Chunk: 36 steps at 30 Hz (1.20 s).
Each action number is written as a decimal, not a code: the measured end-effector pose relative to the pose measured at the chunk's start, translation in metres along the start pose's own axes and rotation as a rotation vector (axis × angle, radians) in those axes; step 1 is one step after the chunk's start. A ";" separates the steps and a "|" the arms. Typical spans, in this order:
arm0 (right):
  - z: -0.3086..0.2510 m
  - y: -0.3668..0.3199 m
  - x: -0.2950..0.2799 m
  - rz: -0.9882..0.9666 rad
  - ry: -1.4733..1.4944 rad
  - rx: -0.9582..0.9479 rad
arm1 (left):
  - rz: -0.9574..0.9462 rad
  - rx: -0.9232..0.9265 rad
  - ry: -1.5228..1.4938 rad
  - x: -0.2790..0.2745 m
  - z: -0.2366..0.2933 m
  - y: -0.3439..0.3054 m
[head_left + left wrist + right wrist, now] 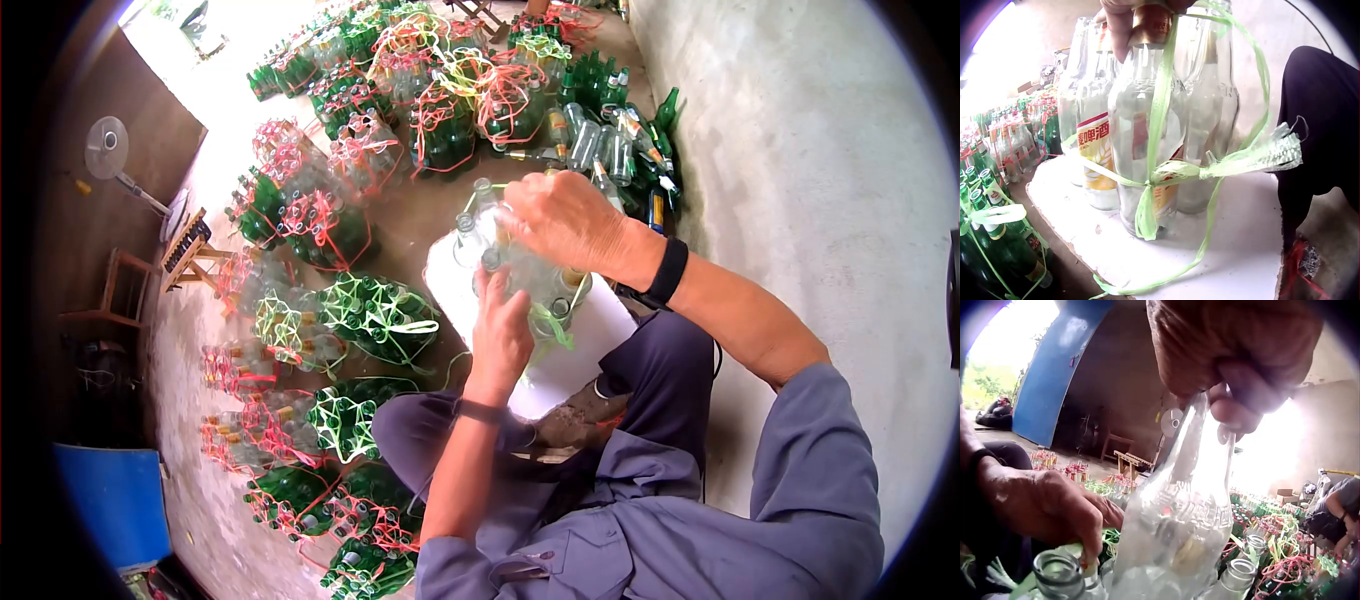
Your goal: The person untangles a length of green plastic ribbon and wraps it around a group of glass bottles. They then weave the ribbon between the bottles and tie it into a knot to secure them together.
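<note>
A cluster of clear glass bottles (1088, 103) stands on a white board, bound round by a light green plastic strap (1160, 112) knotted at the front with a frayed end. My left hand (503, 335) holds the gold-foiled neck (1151, 26) of the front bottle, and the strap runs up beside its fingers. With its fingers curled round the neck, my right hand (565, 215) grips another clear bottle (1172, 519) among the others. That bottle rises above the open mouths (1059, 572) near it. The bottle bases at the back are hidden.
Many strapped bundles of green bottles (375, 315) and clear bottles cover the floor to the left and ahead. Loose bottles (620, 155) lie by the wall (790, 170) at the right. Another person (1341, 512) bends over bundles farther off. A fan (107, 148) stands at the left.
</note>
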State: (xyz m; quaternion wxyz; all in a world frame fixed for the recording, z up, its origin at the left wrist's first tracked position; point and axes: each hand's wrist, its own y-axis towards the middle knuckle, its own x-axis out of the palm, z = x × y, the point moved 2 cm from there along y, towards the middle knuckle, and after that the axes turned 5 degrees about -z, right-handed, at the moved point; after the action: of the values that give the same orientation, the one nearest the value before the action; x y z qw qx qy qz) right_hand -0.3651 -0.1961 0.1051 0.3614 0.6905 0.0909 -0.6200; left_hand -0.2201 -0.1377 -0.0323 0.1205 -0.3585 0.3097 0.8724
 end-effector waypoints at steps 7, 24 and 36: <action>0.004 -0.001 0.007 0.065 -0.206 -0.117 | -0.022 0.021 0.021 0.003 -0.006 0.001; -0.012 -0.011 0.017 -0.009 -0.074 -0.144 | -0.026 0.029 0.017 0.003 -0.009 0.001; 0.002 -0.009 0.020 0.010 -0.050 0.051 | -0.032 0.044 0.011 0.001 -0.007 0.002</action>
State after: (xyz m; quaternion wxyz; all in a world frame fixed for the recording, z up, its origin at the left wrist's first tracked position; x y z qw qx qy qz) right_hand -0.3671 -0.1976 0.0831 0.3487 0.6843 0.0626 -0.6374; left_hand -0.2177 -0.1436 -0.0356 0.1406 -0.3653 0.3235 0.8615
